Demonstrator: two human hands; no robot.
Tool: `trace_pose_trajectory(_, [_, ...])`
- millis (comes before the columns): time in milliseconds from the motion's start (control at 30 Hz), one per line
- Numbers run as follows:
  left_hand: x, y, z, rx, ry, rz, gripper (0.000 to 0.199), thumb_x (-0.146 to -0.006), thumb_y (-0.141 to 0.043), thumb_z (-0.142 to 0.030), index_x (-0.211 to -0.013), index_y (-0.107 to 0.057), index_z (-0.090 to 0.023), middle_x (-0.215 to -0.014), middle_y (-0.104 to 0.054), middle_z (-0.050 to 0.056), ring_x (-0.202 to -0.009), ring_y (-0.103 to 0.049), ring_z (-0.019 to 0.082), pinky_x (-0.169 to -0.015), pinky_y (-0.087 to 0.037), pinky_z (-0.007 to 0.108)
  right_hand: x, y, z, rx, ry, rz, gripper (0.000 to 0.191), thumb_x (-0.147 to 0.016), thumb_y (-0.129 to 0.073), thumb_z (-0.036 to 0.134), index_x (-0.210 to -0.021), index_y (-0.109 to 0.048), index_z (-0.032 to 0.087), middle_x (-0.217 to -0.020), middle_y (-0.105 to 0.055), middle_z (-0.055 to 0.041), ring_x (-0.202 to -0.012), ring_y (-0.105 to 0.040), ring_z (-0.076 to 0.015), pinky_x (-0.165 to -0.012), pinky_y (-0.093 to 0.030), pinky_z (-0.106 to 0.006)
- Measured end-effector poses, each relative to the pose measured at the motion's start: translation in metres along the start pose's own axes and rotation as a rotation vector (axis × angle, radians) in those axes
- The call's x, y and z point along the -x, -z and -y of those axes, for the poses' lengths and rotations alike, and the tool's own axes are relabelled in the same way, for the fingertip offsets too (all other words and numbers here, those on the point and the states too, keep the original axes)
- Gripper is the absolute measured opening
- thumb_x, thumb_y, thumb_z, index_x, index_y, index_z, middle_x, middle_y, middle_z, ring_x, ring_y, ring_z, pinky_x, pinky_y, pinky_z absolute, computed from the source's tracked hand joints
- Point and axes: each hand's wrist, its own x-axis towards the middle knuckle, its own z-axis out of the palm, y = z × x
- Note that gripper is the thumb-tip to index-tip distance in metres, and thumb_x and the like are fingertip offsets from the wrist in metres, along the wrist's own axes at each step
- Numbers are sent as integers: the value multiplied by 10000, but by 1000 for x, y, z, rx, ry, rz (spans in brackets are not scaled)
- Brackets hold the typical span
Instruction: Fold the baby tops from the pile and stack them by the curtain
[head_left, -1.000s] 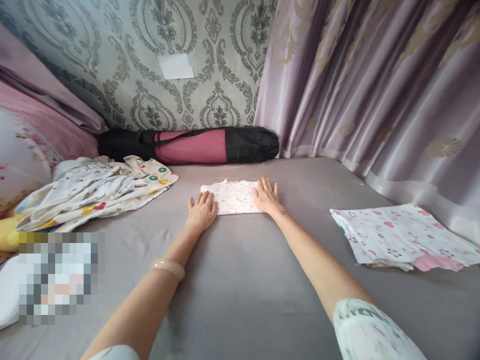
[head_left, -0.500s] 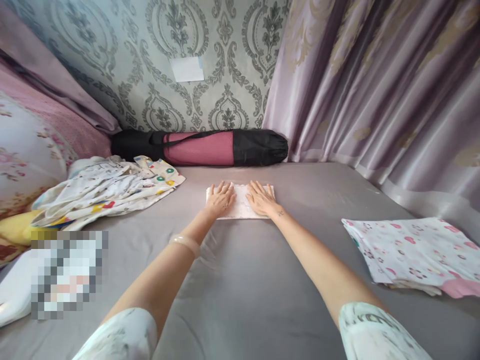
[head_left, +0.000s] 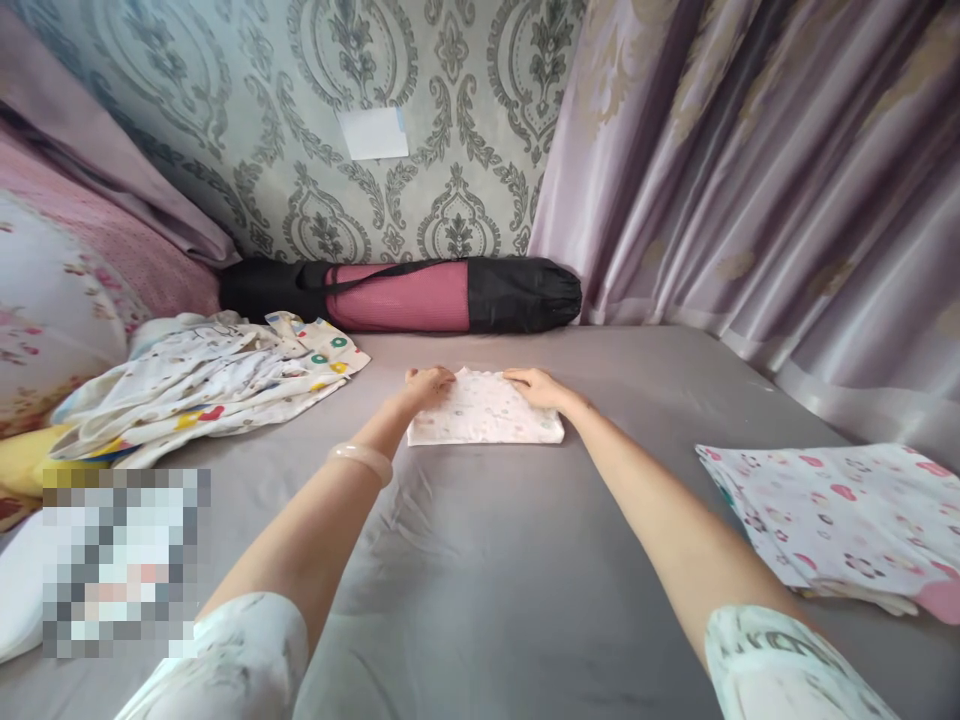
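Note:
A white folded cloth [head_left: 487, 412] with a small pale pink print lies as a flat rectangle on the grey sheet. My left hand [head_left: 430, 386] is at its far left corner, fingers pressed together over the edge and partly hidden by the back of the hand. At the far right corner, my right hand [head_left: 535, 386] has its fingers pointing inward, closed on the cloth's far edge. The cloth's near edge lies straight between my forearms. A pale bangle circles my left forearm.
Crumpled patterned cloths [head_left: 225, 375] lie at the left. A folded heart-and-flower print cloth [head_left: 847, 510] sits at the right. Along the patterned wall rests a rolled pink mat in a black bag [head_left: 397, 297]. Curtains [head_left: 697, 180] hang at the right; a blurred patch covers something at lower left.
Both hands lay flat with spread fingers on the cloth; now they have moved to its far corners with fingers drawn together. More of the cloth's printed top shows.

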Motion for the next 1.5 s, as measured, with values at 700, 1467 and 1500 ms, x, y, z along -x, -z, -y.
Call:
trace_pose_trajectory(700, [-42, 40, 18, -53, 138, 397, 464, -751, -661, -356, -1181, -696, -185, -1214, -688, 102, -1037, -655, 233, -833, -489, 237, -34, 47, 4, 324, -301, 311, 310, -814, -708, 298, -1114, -720, 223, -1073, -726, -66, -925, -685, -217, -787, -511, -295])
trace_pose_trajectory(1467, [40, 64, 3, 98, 144, -255, 219, -750, -660, -331, -946, -752, -303, -975, -740, 10, -1125, -515, 297, -960, -285, 450, 46, 61, 30, 383, -54, -285, 220, -910, -549, 245, -1068, -700, 215, -1131, -689, -85, -1093, -500, -256, -967, -225, -419])
trace_pose_trajectory(1500, [44, 70, 2, 103, 132, -277, 214, -753, -659, -336, -942, -753, -298, -961, -741, 11, -1113, -520, 294, -955, -287, 448, 49, 66, 32, 389, -51, -297, 223, -911, -549, 252, -1063, -708, 219, -1120, -691, -81, -1086, -502, -256, -960, -228, -416])
